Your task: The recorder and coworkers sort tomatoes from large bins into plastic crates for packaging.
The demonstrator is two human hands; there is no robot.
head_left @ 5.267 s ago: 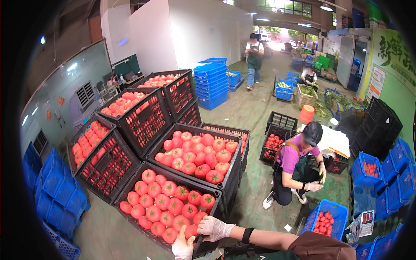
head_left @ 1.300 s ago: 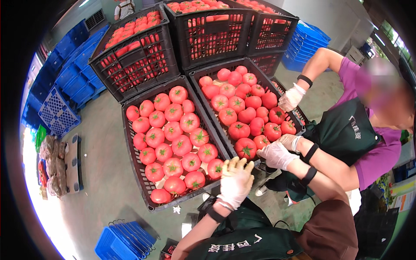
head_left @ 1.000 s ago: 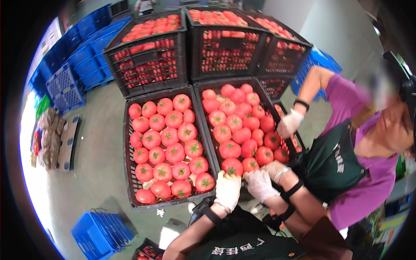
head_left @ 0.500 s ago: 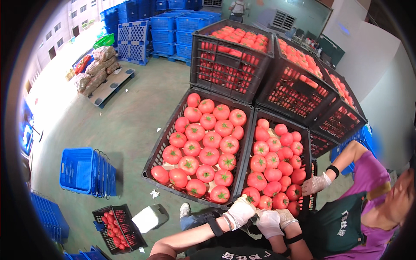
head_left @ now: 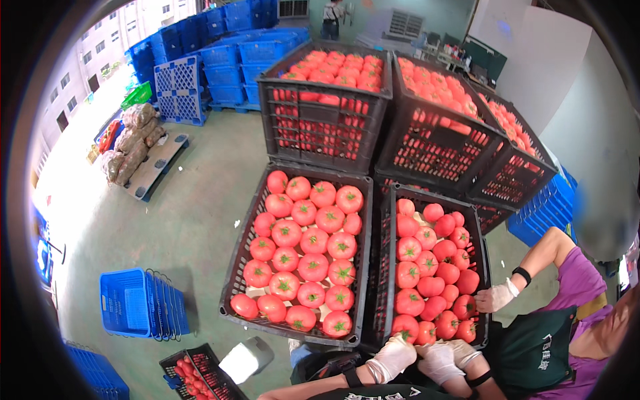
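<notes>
In front of me stands a black plastic crate [head_left: 483, 257] of red tomatoes. My left hand [head_left: 392, 359], in a white glove, is closed on the rim at the crate's near left corner. Beside it, my gloved right hand [head_left: 437, 363] is closed at the same near edge; its fingertips are partly hidden. A co-worker's gloved hand [head_left: 497, 295] is at the crate's right side, and that person's other hand [head_left: 465, 353] is close against my right one. Left of this crate, across a narrow gap, sits a larger black crate [head_left: 365, 267] with tomatoes laid stem up.
Behind stand tall black crates [head_left: 320, 127] filled with tomatoes. Blue crates [head_left: 223, 73] are stacked at the back left, near a pallet with filled sacks [head_left: 130, 150]. On the floor at left are blue baskets [head_left: 143, 303] and a small black crate [head_left: 210, 367] of tomatoes.
The tomato crate at my hands has shifted right, away from the larger crate, opening a gap between them. My hands and the co-worker's moved with it. My view has shifted too.
</notes>
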